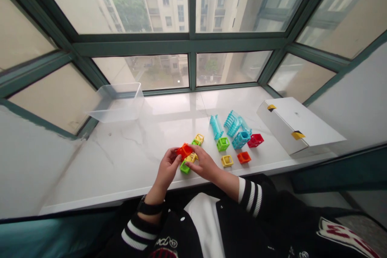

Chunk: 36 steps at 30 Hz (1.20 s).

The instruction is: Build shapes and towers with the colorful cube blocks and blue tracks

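Note:
My left hand (168,166) grips an orange-red hollow cube block (184,151) between thumb and fingers. From the other side my right hand (205,163) has its fingers on the same block. Just below and behind it lie yellow blocks (191,157) and green blocks (185,167), in what looks like a joined row running away from me. The far end of that row is a yellow block (199,138). My fingers partly hide the row, so I cannot tell whether the orange-red block touches it.
Right of my hands stand a green cube (223,144), yellow cube (227,161), orange cube (244,157), red cube (255,140) and blue cube (241,140). Clear blue track pieces (216,127) lie behind. A white box (299,125) sits far right, a transparent bin (121,102) back left.

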Tool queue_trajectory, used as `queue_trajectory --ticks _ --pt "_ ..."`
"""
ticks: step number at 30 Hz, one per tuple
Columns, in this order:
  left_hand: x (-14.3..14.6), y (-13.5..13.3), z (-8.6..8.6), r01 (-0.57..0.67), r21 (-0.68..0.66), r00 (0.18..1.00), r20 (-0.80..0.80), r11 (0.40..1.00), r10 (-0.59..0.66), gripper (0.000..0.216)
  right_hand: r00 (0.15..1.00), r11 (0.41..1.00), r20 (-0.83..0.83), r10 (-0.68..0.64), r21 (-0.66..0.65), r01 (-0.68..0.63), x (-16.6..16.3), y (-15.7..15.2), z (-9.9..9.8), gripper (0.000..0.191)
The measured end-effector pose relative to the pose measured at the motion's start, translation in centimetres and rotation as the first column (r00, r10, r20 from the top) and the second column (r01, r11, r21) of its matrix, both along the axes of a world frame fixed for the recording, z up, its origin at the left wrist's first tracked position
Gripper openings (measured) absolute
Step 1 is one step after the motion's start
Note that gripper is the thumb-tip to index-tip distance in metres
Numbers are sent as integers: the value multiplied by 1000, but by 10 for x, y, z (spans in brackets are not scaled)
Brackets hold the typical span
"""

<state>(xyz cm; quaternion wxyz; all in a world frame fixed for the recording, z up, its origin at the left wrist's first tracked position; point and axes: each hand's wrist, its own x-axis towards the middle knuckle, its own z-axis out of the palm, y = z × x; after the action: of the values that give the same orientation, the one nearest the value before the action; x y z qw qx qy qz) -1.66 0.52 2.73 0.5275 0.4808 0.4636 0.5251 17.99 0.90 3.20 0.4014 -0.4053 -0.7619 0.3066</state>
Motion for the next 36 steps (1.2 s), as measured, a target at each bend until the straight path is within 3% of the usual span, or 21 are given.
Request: queue_trajectory --ticks 6,12,17,22,27,36 --pt "23 -4 8 74 74 997 -2 995 -74 40 982 996 -167 -87 -24 85 17 -4 12 62" --pt "25 -7 -3 135 184 963 -257 974 -85 50 981 993 -159 -116 -24 113 28 -4 7 63" --pt "26 -11 -9 152 273 932 -360 950 -45 48 963 993 -249 -105 -82 87 32 -7 7 66" --pt "31 -14 2 143 322 903 -428 936 9 48 942 987 -321 -96 -152 49 34 -9 13 66" --pt "44 -12 17 170 308 912 -408 936 -32 47 940 986 -327 -95 -163 43 45 -13 16 69" --pt "84 -3 17 449 297 789 -575 843 -217 58 945 954 -167 -282 -152 258 117 -35 9 70"
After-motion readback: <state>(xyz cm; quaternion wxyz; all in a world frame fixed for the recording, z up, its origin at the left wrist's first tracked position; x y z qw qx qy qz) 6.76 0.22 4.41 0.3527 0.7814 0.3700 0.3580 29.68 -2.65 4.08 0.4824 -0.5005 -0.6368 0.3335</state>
